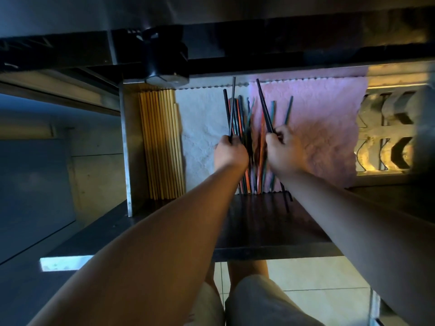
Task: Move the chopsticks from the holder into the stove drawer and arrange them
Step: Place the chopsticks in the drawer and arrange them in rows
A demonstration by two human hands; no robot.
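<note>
Curling tight, the fingers of the left hand (231,152) grip the near ends of the left-hand sticks (233,104), thin dark chopsticks whose far tips lift away from the person and spread slightly apart; the fingers and thumb of the right hand (283,151) pinch the right-hand sticks (263,104), a dark pair held close together and leaning to the left at the far end. Between and under both hands lies the loose pile (256,147) of red, teal and black chopsticks, crossing one another, its near ends reaching the dark drawer front (270,227). The pile rests where a white cloth (200,118) meets a pink cloth (324,128) lining the open stove drawer (126,149). Along the drawer's left wall, well apart from the pile, pale wooden chopsticks (161,144) lie side by side in a neat parallel row. A round black knob (164,64) sits above the drawer's far edge, and tiled floor (317,278) shows below the forearms
</note>
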